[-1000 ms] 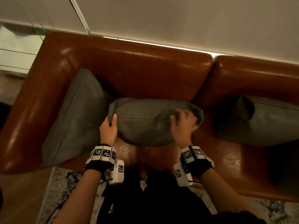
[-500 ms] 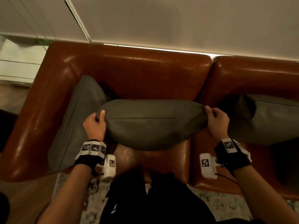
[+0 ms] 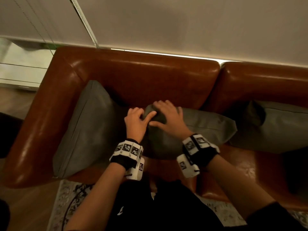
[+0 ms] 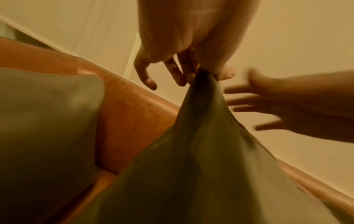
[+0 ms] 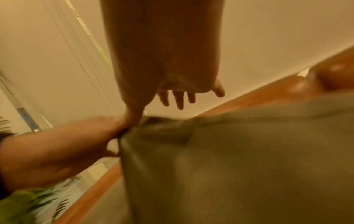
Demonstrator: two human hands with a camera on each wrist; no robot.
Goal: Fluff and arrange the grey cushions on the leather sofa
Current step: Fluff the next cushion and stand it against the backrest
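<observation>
Three grey cushions lie on the brown leather sofa [image 3: 150,75]. One cushion [image 3: 86,130] leans against the left armrest, and another [image 3: 280,127] sits on the right seat. The middle cushion [image 3: 205,129] lies across the seat with its left corner pulled up. My left hand [image 3: 141,115] pinches that corner between thumb and fingers, plain in the left wrist view [image 4: 199,75]. My right hand [image 3: 165,114] is spread flat over the same end, right beside the left hand. Its fingers [image 5: 180,100] are straight and hold nothing.
A pale blind [image 3: 183,22] with a bead cord [image 3: 85,19] hangs behind the sofa back. White furniture [image 3: 20,69] stands past the left armrest. A patterned rug [image 3: 70,197] and wooden floor [image 3: 25,205] lie in front, where my dark-clothed legs stand.
My right hand let go of the middle cushion's right end and moved left to the corner my left hand holds. The cushion's left end has bunched upward.
</observation>
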